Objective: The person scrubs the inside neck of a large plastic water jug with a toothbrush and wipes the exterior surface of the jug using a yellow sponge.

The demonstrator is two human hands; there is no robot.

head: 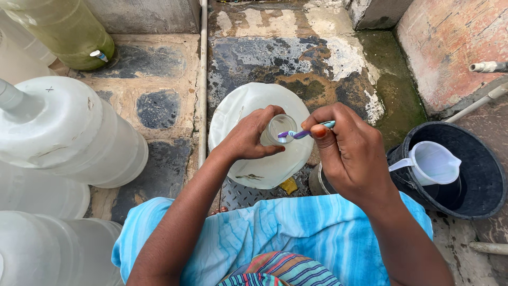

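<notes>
A large translucent water jug (248,106) stands upright on the wet floor in front of my knees. My left hand (248,139) is wrapped around its clear neck (279,128). My right hand (350,153) grips a purple and blue toothbrush (304,132). The brush's bristled head rests at the rim of the neck opening. Blue striped cloth (296,228) covers my lap below both arms.
Several more translucent jugs (69,132) lie stacked at the left, with a greenish one (69,29) behind. A black bucket (476,185) holding a white plastic jug (434,164) sits at the right. A white pipe (202,79) runs along the floor. A wall tap (488,66) juts out at the right.
</notes>
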